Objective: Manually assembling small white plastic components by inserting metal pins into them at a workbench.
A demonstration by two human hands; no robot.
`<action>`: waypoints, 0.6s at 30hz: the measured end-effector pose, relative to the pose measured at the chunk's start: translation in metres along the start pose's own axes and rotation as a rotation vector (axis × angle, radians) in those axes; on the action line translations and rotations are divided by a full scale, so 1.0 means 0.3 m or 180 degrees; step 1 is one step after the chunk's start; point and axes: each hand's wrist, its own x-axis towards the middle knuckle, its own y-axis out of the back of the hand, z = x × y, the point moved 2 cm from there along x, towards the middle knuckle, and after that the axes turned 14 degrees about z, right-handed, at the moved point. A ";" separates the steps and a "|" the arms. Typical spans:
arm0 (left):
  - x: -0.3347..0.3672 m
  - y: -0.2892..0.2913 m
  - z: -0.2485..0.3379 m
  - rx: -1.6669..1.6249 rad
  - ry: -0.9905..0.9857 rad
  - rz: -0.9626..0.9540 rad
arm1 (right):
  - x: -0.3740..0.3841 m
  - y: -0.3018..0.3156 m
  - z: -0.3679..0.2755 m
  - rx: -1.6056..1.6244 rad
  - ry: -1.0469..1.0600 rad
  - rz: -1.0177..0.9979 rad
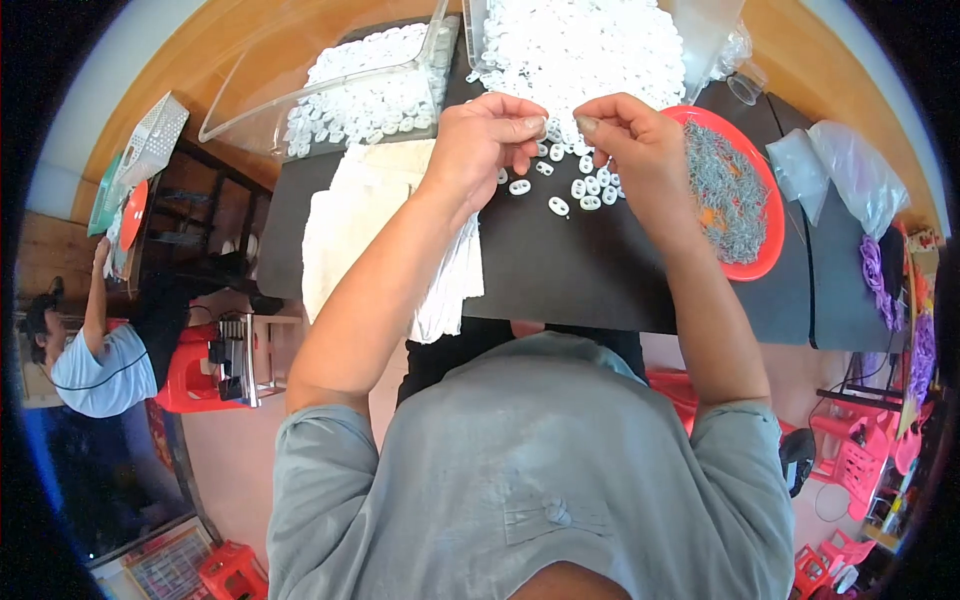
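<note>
Both hands are raised over the far part of the dark table, fingertips facing each other a short way apart. My left hand [490,140] is closed in a pinch of thumb and forefinger; what it holds is too small to make out. My right hand [635,145] pinches too, and anything between its fingertips is hidden. Just below the hands lie several loose white oval plastic pieces [559,206], each with two holes. Beyond them a large heap of the same white pieces [580,50] spills toward me. By my right wrist stands a red bowl [774,225] full of small grey metal parts [730,190].
A folded cream cloth [375,215] lies under my left forearm. Behind it, a clear plastic bin [250,118] holds more white pieces. Clear plastic bags [855,180] lie at the right. Far left, another person [105,365] reaches toward a rack. Red stools [195,370] stand about.
</note>
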 end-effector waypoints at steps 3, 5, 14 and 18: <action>-0.007 0.000 0.004 -0.0072 0.0082 0.0040 | -0.001 -0.016 0.011 0.0003 -0.0037 -0.0020; -0.013 -0.002 0.007 -0.0088 0.0097 0.0035 | -0.005 -0.025 0.014 0.0006 -0.0022 -0.0002; -0.038 -0.018 0.013 -0.0239 -0.0060 0.0075 | -0.015 -0.053 0.014 0.0164 -0.0006 0.0086; -0.043 -0.024 0.012 -0.0085 -0.0182 0.0136 | -0.013 -0.053 0.023 0.0051 0.0032 0.0034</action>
